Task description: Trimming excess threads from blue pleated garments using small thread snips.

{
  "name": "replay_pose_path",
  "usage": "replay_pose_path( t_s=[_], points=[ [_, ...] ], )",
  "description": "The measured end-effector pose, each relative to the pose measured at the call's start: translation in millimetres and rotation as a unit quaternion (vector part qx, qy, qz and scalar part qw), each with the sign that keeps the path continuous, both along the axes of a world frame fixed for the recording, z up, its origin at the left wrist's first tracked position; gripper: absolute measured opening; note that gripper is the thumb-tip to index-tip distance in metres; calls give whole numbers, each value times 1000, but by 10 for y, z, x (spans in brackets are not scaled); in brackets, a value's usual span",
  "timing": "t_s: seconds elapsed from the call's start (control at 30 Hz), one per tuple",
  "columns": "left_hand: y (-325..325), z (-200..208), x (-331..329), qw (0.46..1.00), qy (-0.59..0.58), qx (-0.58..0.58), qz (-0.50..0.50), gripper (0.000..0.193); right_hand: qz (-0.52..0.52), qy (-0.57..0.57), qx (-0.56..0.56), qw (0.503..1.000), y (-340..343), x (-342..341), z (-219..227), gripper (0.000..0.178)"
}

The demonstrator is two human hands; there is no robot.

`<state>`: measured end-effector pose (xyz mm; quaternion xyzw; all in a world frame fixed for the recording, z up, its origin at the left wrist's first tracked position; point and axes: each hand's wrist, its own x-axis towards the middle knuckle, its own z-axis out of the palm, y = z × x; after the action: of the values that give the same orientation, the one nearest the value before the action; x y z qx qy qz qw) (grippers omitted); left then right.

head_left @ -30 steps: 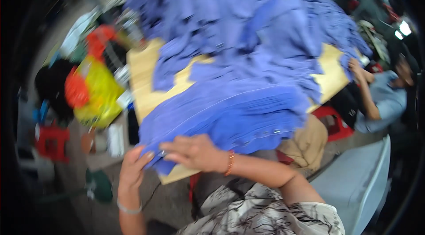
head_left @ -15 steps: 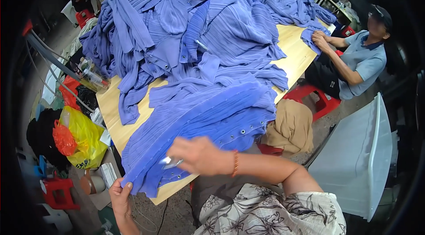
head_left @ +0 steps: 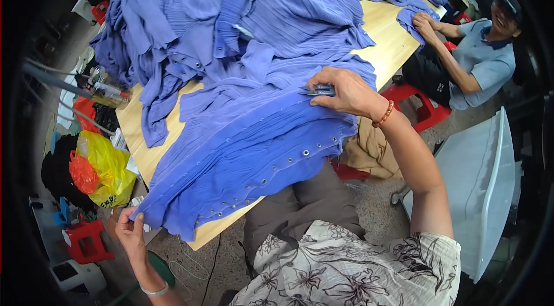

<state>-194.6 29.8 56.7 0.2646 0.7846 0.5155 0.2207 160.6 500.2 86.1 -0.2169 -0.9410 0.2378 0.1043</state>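
A blue-violet ribbed knit garment lies stretched across the near corner of the table, with a row of metal eyelets along its near edge. At the lower left, my left hand pinches the end of its plain edge band. My right hand is closed round small thread snips at the band's far right end. Its fingertips are on or just over the cloth there; whether they also grip the fabric is hidden.
A large heap of similar garments covers the far part of the wooden table. At the right, a co-worker sits handling blue cloth. Plastic bags and a red stool stand left; a pale bin stands right.
My right hand has swept up and right along the band with the snips. The left hand still pinches the band's end, now lower and farther left. The whole view has shifted slightly.
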Motion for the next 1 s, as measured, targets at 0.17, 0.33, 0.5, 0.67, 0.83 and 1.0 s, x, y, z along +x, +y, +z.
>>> replay_pose_path(
  t_s=[0.17, 0.33, 0.5, 0.67, 0.83, 1.0],
  points=[
    [-27, 25, 48, 985, 160, 9, -66, 8, -72, 159, 146, 974, -159, 231, 138, 26],
    [-85, 6, 336, 979, 197, -29, -45, 17, -23, 72, 184, 980, -334, 693, -54, 33],
    [-175, -181, 532, 956, 272, -87, -70, 23, -8, 22, 162, 987, -439, 894, -303, 35],
    [-106, -169, 635, 924, 351, -137, -68, 20, -22, 1, 191, 981, -422, 1015, -394, 33],
    [-214, -194, 647, 882, 428, -191, -54, 16, -65, -58, 182, 979, -413, 1254, -372, 44],
    [395, 16, 820, 903, 419, -87, -36, 20, -116, -27, 188, 975, -353, 1381, -469, 42]
  ],
)
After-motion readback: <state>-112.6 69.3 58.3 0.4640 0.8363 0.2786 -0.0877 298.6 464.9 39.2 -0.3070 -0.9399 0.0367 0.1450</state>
